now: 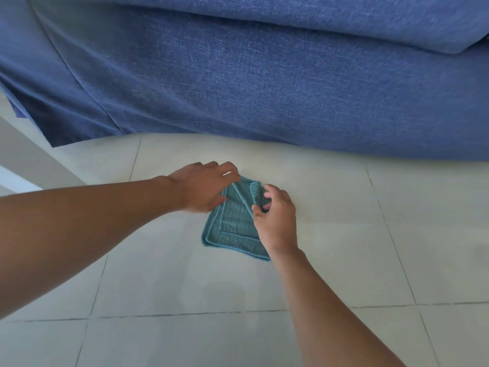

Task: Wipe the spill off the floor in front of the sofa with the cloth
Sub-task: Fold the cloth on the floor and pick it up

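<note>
A teal ribbed cloth (232,229) lies folded on the pale tiled floor (330,234) in front of the blue sofa (264,80). My right hand (276,218) pinches the cloth's raised far corner between thumb and fingers. My left hand (203,186) rests with spread fingers on the cloth's far left edge, pressing it down. I cannot make out any spill on the tiles; faint dull patches show nearer to me.
The sofa's fabric skirt hangs to the floor along the whole far side. A pale wall or skirting edge (31,160) runs diagonally at the left. Bare tiles with dark grout lines stretch to the right and toward me.
</note>
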`<state>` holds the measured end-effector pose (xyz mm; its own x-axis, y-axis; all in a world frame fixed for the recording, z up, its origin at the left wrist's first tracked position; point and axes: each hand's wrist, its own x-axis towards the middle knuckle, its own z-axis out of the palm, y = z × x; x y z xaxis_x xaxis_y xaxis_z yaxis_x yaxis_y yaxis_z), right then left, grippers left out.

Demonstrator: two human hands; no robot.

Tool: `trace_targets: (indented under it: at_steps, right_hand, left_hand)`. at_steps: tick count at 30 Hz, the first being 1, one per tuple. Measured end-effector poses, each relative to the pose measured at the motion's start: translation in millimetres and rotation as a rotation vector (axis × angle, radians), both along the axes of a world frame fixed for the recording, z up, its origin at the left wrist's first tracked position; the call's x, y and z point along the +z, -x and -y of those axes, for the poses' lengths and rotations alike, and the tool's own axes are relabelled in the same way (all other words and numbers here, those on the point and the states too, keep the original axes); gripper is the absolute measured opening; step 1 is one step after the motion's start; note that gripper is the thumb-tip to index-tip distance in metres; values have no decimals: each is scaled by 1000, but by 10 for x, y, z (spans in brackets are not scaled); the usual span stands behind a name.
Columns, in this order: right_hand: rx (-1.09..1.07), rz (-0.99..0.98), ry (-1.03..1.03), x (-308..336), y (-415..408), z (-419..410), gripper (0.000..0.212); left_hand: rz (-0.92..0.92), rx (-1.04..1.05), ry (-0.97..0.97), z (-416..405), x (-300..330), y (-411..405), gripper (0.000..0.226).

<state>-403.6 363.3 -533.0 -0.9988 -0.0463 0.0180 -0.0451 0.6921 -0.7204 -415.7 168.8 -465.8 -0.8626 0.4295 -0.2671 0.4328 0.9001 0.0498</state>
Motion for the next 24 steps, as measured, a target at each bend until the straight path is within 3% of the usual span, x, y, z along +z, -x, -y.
trace_targets:
  at_steps: [7,12,14,18,22,24]
  right_hand:
    - [77,45,135,20,-3,-93,29]
    - [95,81,306,29,-76,-192,22]
    - [101,79,337,48,-78,-209,23]
    - [260,107,118,7,-96,-218,35]
    - [316,13,-7,-59,-154,-198,21]
    - [315,-29,2,-73,-179,-178,13]
  left_hand:
    - [89,-36,-23,-362,-33,254,59]
    - [81,-116,53,-445,-74,304,23]
    - [72,-124,49,-394,-55,268,20]
    - [105,-99,1,-218,-34,97,22]
    - [114,-41,3,-68,-128,-108,19]
    - [141,115,-67,-34,-191,-182,19]
